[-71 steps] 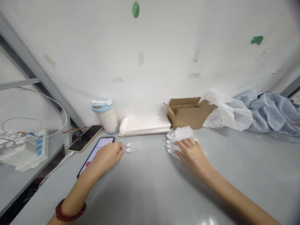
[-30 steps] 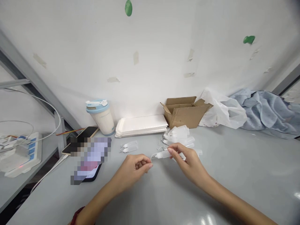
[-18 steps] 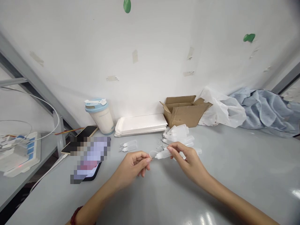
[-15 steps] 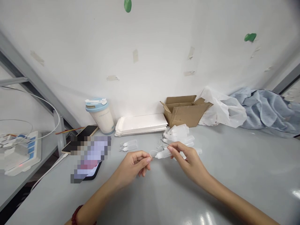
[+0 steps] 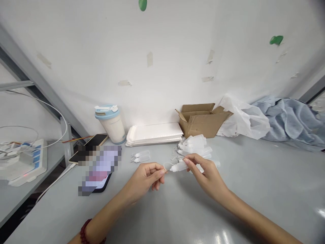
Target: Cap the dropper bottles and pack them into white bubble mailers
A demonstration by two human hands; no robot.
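My right hand (image 5: pixel 203 168) pinches a small translucent squeeze bottle (image 5: pixel 179 166) by its body, holding it nearly level just above the table. Its thin needle-like tip points left toward my left hand (image 5: pixel 149 176), whose thumb and forefinger are pressed together at that tip. A thin white strap (image 5: pixel 166 164) loops from the bottle's neck to those fingertips; the small end piece there is mostly hidden. Behind my right hand lies a pile of similar bottles (image 5: pixel 194 144). Two more small bottles (image 5: pixel 141 157) lie side by side beyond my left hand.
White padded envelopes (image 5: pixel 154 133) are stacked against the wall, beside an open cardboard box (image 5: pixel 204 125). A plastic bag (image 5: pixel 243 118) and blue cloth (image 5: pixel 291 122) sit at right. Left are a lidded cup (image 5: pixel 113 127), two phones (image 5: pixel 103 186) and a power strip (image 5: pixel 30 166).
The view has shifted slightly. Both hands keep their pinches, and the bottle stays between them with its tip at my left fingertips; little else differs.
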